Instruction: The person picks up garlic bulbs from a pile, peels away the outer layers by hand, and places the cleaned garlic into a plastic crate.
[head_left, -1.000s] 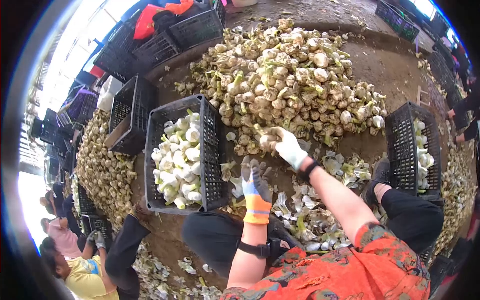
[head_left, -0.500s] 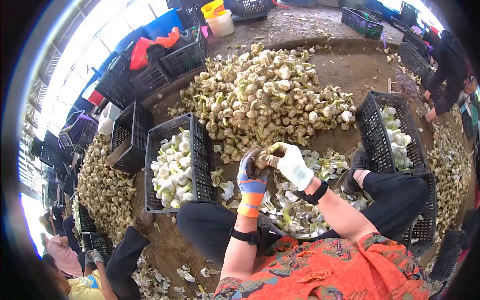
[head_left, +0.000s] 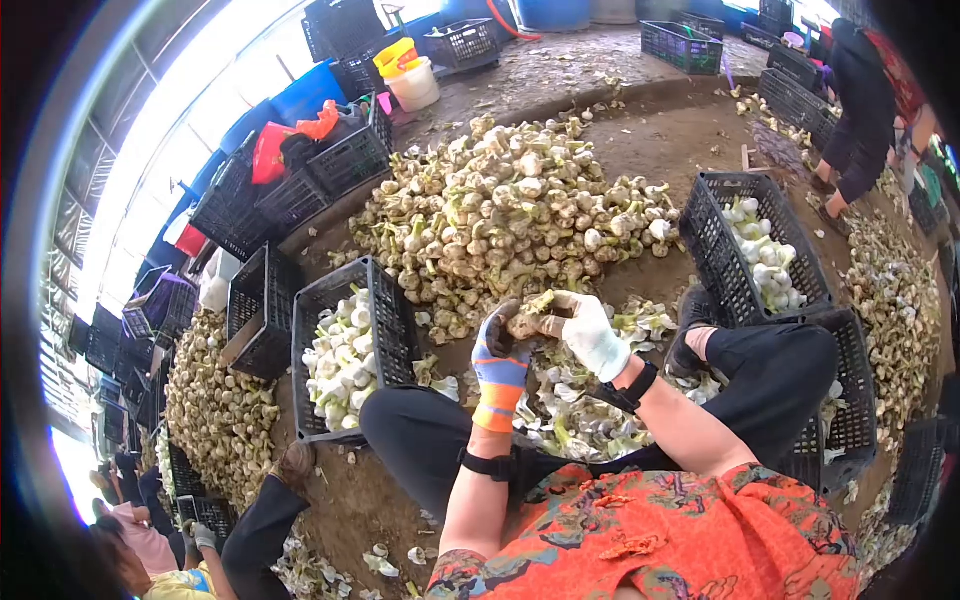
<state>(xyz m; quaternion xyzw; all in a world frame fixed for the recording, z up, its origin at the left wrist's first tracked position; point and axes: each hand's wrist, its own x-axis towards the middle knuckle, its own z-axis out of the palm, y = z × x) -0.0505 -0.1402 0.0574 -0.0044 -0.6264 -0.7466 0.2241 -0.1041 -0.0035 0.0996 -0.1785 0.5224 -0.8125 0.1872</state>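
Between my two gloved hands is a dirty brown garlic bulb (head_left: 523, 322) with a short greenish stem. My left hand (head_left: 499, 345), in a blue and orange glove with a dark palm, is closed round its left side. My right hand (head_left: 588, 335), in a white glove with soiled fingertips, pinches it from the right. Beyond them rises a large heap of unpeeled garlic (head_left: 510, 210). Loose garlic skins (head_left: 585, 405) lie on the ground between my legs, below my hands.
A black crate of cleaned white garlic (head_left: 342, 365) stands left of my knee, another crate (head_left: 715, 245) at the right. Stacked black crates (head_left: 265, 190) line the left side. Co-workers sit at lower left (head_left: 170, 550) and bend at upper right (head_left: 860, 110).
The view has shifted, so the heap and right-hand crate appear further left. Both hands stay together on the garlic bulb, with a slight change of finger position.
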